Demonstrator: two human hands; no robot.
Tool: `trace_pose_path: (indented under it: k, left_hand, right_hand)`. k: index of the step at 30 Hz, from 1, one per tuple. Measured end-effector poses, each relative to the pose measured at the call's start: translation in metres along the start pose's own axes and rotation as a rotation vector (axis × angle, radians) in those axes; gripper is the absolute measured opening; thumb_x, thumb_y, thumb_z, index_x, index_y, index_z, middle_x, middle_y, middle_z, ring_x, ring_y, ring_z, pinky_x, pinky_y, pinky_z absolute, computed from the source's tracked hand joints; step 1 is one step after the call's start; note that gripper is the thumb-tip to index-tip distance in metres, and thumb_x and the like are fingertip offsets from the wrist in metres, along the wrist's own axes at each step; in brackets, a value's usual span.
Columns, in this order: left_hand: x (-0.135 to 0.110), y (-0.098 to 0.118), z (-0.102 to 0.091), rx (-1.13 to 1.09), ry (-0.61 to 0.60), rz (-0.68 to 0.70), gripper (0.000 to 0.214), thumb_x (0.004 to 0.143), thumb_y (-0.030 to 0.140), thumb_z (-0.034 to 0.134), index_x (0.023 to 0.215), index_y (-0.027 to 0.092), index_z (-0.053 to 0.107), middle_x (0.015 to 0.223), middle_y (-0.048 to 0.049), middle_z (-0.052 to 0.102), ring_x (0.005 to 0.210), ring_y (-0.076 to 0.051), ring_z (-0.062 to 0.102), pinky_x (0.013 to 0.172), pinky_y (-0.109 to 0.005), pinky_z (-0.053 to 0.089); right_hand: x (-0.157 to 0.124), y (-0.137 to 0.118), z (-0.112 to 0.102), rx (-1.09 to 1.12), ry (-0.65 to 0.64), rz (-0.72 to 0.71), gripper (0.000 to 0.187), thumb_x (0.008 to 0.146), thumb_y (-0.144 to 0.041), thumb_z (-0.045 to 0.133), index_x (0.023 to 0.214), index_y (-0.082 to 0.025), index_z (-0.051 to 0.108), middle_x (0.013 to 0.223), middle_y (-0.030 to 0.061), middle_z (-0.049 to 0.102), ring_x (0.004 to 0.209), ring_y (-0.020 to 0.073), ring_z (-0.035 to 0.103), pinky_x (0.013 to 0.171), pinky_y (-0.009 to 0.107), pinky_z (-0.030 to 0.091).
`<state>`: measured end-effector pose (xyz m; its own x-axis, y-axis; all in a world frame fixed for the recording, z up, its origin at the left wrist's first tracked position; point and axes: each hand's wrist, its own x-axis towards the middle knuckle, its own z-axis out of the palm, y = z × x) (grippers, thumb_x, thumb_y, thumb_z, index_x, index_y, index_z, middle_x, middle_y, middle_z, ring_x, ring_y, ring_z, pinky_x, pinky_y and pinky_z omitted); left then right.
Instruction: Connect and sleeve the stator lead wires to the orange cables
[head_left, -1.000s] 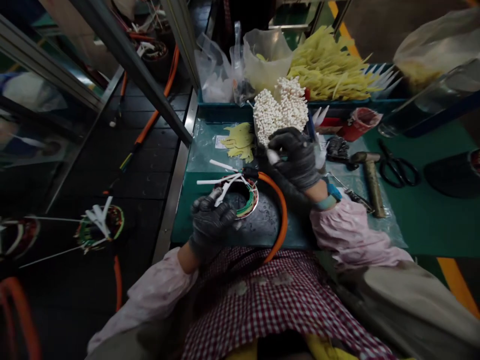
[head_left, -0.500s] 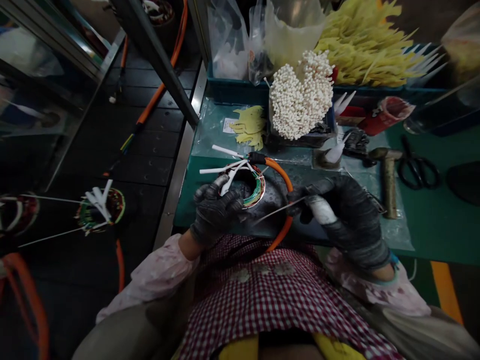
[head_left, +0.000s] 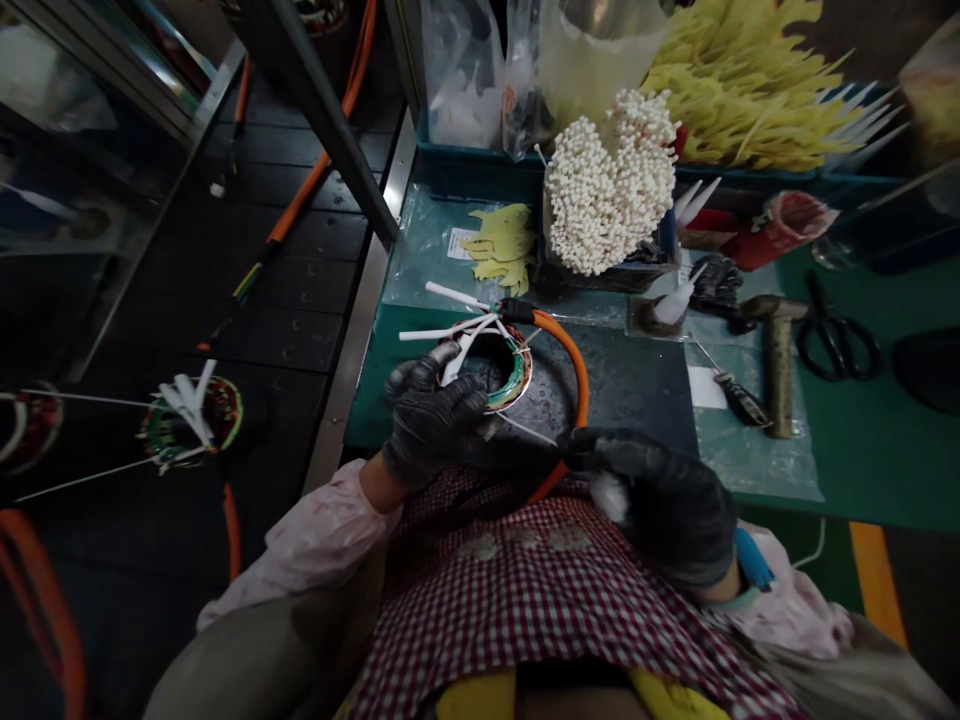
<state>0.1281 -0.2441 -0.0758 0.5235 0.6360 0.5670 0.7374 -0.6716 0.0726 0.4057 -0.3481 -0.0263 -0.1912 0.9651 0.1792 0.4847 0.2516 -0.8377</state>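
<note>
My left hand (head_left: 433, 420), in a black glove, grips the near rim of a round wound coil (head_left: 504, 368) with green wires and white sleeves sticking out. An orange cable (head_left: 574, 375) curves from the coil's far side round to its right. My right hand (head_left: 660, 500), also gloved, is closed near the table's front edge and pinches a thin white string (head_left: 525, 430) that runs up to the coil.
A bundle of white-tipped sticks (head_left: 609, 192) stands behind the coil, with yellow strips (head_left: 739, 100) in a blue tray beyond. A hammer (head_left: 777, 355), scissors (head_left: 834, 335), a small screwdriver (head_left: 731, 390) and a red cup (head_left: 784, 228) lie right. Another coil (head_left: 193, 425) sits on the dark belt left.
My right hand has come from the white stick bundle down toward my body, drawing a thin white string away from the coil. The left hand has stayed on the coil.
</note>
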Motion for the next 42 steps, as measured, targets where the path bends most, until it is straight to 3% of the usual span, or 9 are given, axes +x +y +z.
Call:
trace_pose_path:
  k: [4, 7, 12, 16, 20, 26, 32, 37, 42]
  left_hand:
    - [-0.001, -0.001, -0.006, -0.008, -0.121, -0.011, 0.020, 0.104, 0.050, 0.074, 0.111, 0.030, 0.076, 0.109, 0.0013, 0.088, 0.147, -0.038, 0.067, 0.118, -0.059, 0.040]
    - [-0.001, -0.003, -0.012, -0.040, -0.194, -0.017, 0.022, 0.108, 0.048, 0.070, 0.117, 0.029, 0.078, 0.125, -0.0006, 0.087, 0.151, -0.040, 0.063, 0.117, -0.060, 0.043]
    - [-0.002, -0.011, -0.009, -0.090, -0.227, -0.028, 0.025, 0.109, 0.049, 0.068, 0.123, 0.033, 0.080, 0.137, 0.0051, 0.085, 0.152, -0.037, 0.062, 0.122, -0.063, 0.047]
    - [-0.002, -0.015, -0.001, -0.099, -0.139, 0.012, 0.018, 0.106, 0.045, 0.073, 0.115, 0.034, 0.083, 0.120, 0.0013, 0.088, 0.147, -0.037, 0.066, 0.119, -0.061, 0.050]
    - [0.000, -0.016, 0.001, -0.068, -0.055, 0.062, 0.014, 0.104, 0.044, 0.076, 0.110, 0.035, 0.084, 0.117, 0.0010, 0.088, 0.142, -0.036, 0.069, 0.118, -0.060, 0.048]
    - [-0.004, -0.020, 0.003, -0.092, -0.048, 0.081, 0.015, 0.103, 0.041, 0.079, 0.117, 0.036, 0.083, 0.129, 0.0023, 0.086, 0.147, -0.035, 0.065, 0.120, -0.058, 0.048]
    - [-0.011, -0.026, 0.008, -0.099, -0.251, 0.028, 0.024, 0.103, 0.046, 0.081, 0.125, 0.039, 0.082, 0.136, -0.0007, 0.084, 0.153, -0.040, 0.060, 0.126, -0.065, 0.037]
    - [-0.005, -0.019, 0.002, -0.113, -0.200, -0.015, 0.021, 0.106, 0.050, 0.074, 0.117, 0.033, 0.083, 0.119, 0.0002, 0.087, 0.148, -0.038, 0.065, 0.121, -0.061, 0.046]
    - [-0.002, -0.015, -0.002, -0.140, -0.189, -0.036, 0.019, 0.107, 0.045, 0.071, 0.105, 0.030, 0.084, 0.112, 0.0017, 0.088, 0.148, -0.036, 0.065, 0.121, -0.062, 0.051]
  right_hand:
    - [0.010, -0.004, 0.012, 0.015, -0.120, -0.205, 0.023, 0.108, -0.038, 0.064, 0.120, -0.038, 0.084, 0.101, 0.0034, 0.090, 0.091, 0.0264, 0.088, 0.073, 0.039, 0.074]
    - [0.031, 0.004, 0.032, -0.058, -0.157, -0.207, 0.024, 0.110, -0.037, 0.065, 0.125, -0.033, 0.084, 0.103, 0.0038, 0.090, 0.085, 0.0224, 0.086, 0.071, 0.033, 0.070]
    - [0.075, 0.035, 0.058, -0.209, 0.051, -0.075, 0.038, 0.108, -0.057, 0.073, 0.128, -0.027, 0.084, 0.105, 0.0106, 0.088, 0.087, 0.0273, 0.084, 0.077, 0.038, 0.068]
    - [0.103, 0.038, 0.064, -0.201, 0.016, -0.084, 0.029, 0.109, -0.050, 0.072, 0.123, -0.029, 0.086, 0.098, 0.0084, 0.087, 0.090, 0.0287, 0.082, 0.085, 0.043, 0.070]
    - [0.120, 0.027, 0.052, 0.121, -0.039, -0.055, 0.031, 0.114, -0.046, 0.062, 0.116, -0.026, 0.086, 0.107, 0.0061, 0.089, 0.098, 0.0264, 0.084, 0.092, 0.044, 0.072]
    - [0.124, 0.028, 0.035, 0.281, -0.190, -0.060, 0.020, 0.105, -0.040, 0.076, 0.115, -0.027, 0.087, 0.109, 0.0045, 0.089, 0.098, 0.0263, 0.085, 0.093, 0.045, 0.073]
    - [0.121, 0.037, 0.038, 0.258, -0.220, -0.088, 0.021, 0.107, -0.040, 0.076, 0.117, -0.024, 0.087, 0.108, 0.0057, 0.088, 0.097, 0.0236, 0.084, 0.091, 0.040, 0.072]
    - [0.109, 0.048, 0.042, 0.114, -0.273, -0.388, 0.016, 0.112, -0.034, 0.071, 0.113, -0.027, 0.086, 0.112, 0.0067, 0.087, 0.105, 0.0222, 0.082, 0.101, 0.043, 0.069]
    - [0.087, 0.063, 0.046, 0.004, -0.241, -0.445, 0.018, 0.110, -0.025, 0.071, 0.122, -0.029, 0.084, 0.113, 0.0059, 0.085, 0.105, 0.0239, 0.080, 0.099, 0.044, 0.070]
